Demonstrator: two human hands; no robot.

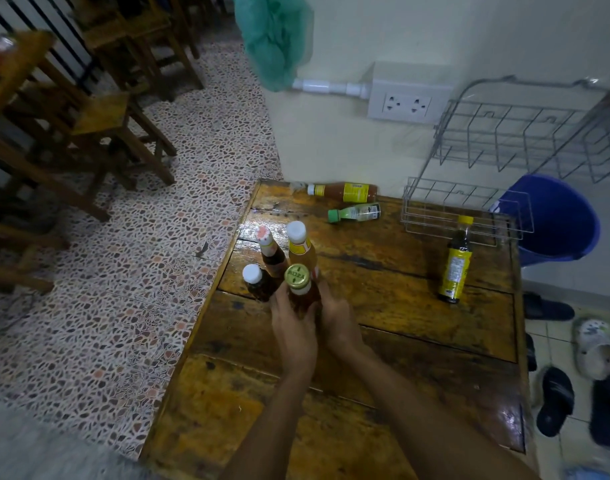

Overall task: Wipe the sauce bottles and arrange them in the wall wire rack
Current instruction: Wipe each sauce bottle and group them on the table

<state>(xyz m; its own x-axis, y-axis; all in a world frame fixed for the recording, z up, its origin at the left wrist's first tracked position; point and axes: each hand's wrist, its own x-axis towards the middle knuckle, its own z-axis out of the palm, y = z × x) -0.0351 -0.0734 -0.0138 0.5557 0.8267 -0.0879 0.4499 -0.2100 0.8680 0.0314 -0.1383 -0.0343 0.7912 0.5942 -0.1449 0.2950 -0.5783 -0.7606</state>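
Sauce bottles: seven on wooden worktop (383,341), none in silver wall wire rack (525,140) at 1 o'clock | both hands' fingers (282,306) clamp gold-capped amber bottle (301,292) | wiping unseen, no cloth.

Dim, warm indoor light. A white glare patch sits on the wet table (383,271) far-left, another at its near-right corner. Wide-angle bending curves the edges. The chairs (99,109) far left and the near corners are blurred.
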